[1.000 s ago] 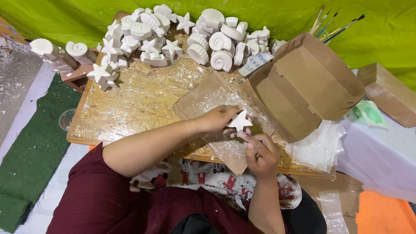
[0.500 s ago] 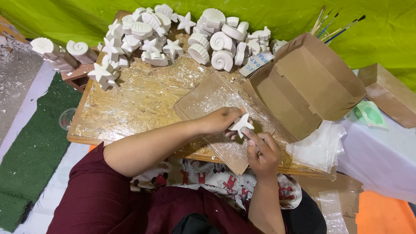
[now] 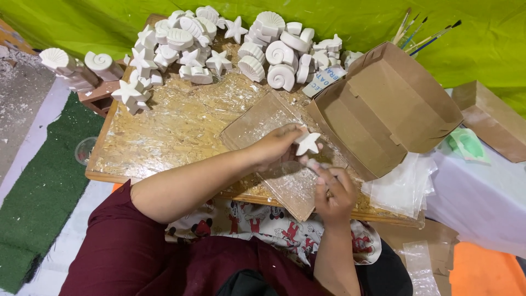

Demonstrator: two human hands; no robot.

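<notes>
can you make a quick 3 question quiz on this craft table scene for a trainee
1. True or false: the left hand holds a white star-shaped cast over a clear plastic sheet.
2. What stands open just right of the star? A) brown cardboard box B) metal bucket C) glass jar
3. Fill in: behind the box, a bunch of ____ pokes up against the green backdrop.

Key
1. True; the right hand works just below the star.
2. A
3. Paintbrushes. Also note the heap of white shell and star casts at the far edge of the wooden board.
</notes>
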